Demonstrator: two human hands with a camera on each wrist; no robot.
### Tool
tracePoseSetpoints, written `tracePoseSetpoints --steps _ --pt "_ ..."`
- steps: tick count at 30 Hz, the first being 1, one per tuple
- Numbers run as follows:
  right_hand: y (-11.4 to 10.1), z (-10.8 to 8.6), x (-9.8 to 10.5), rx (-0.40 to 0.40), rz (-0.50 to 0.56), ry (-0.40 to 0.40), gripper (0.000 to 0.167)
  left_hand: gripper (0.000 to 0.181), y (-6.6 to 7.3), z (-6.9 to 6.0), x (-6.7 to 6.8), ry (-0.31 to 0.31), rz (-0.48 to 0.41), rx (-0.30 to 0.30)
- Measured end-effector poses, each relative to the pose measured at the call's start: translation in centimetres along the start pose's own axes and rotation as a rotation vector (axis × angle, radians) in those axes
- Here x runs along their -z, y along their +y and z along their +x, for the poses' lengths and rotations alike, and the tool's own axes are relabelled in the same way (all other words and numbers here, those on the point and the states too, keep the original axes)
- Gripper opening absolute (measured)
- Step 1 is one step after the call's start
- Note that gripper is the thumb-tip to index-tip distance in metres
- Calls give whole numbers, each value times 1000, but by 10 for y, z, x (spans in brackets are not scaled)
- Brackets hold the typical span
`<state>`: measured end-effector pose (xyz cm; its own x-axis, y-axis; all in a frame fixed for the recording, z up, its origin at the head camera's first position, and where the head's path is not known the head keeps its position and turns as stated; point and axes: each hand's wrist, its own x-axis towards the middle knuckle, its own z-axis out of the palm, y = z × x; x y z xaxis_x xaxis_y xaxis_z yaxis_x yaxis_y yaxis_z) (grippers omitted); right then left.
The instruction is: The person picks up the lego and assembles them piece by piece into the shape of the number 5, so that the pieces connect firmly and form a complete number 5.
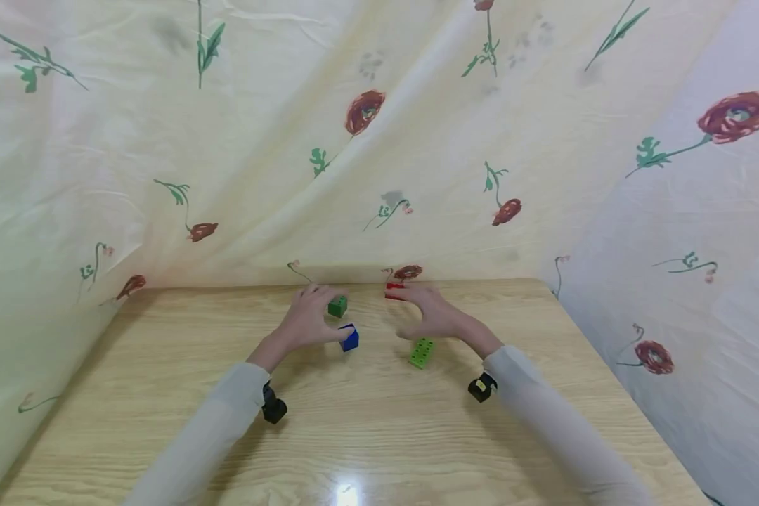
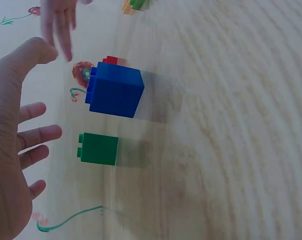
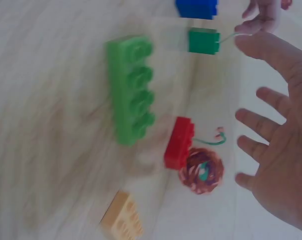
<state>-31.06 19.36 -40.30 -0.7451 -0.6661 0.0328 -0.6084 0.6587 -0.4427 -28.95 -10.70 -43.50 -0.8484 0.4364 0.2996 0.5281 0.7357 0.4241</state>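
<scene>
Blue block (image 1: 351,339): on the table (image 1: 379,429), near the middle in the head view, left of the light green block (image 1: 422,353) and nearer the wearer than the dark green block (image 1: 338,307).

Left hand (image 1: 305,318): thumb and fingers spread apart, nothing held. In the head view the thumb overlaps the blue block's upper edge (the left wrist view shows a gap there, and no finger on the block). Its fingertips are in line with the dark green block; that block stands free in the left wrist view.

Right hand (image 1: 435,314): likewise spread, holding nothing. Thumb lies just above the light green block as seen from the head; fingers cross in front of the red block (image 3: 178,142), which sits near the far edge of the table. The right wrist view shows both blocks clear of the fingers.

Light green block is long, studs up, set at a slant. A tan block (image 3: 123,217) lies near the red one (seen best from the right wrist; not made out in the head view).

Surroundings: pale sleeves (image 1: 209,422) on both arms, a black camera (image 1: 274,407) under each wrist, and a flowered cloth (image 1: 259,140) behind the table and along its sides.
</scene>
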Motion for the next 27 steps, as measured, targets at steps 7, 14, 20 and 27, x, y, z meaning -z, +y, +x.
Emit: tracePoseSetpoints --steps 7,14,20,27 --pt "19 -21 -2 -15 -4 -131 73 57 -1 -8 -3 -47 -105 -9" --pt "36 -33 -4 -53 36 -169 64 56 -9 -11 -13 -104 -85 13" --pt "47 -35 -10 -42 56 -171 52 53 -12 -13 -19 -144 -95 56" --pt "53 -32 -18 -18 30 -139 38 50 -7 -14 -20 -181 -113 113"
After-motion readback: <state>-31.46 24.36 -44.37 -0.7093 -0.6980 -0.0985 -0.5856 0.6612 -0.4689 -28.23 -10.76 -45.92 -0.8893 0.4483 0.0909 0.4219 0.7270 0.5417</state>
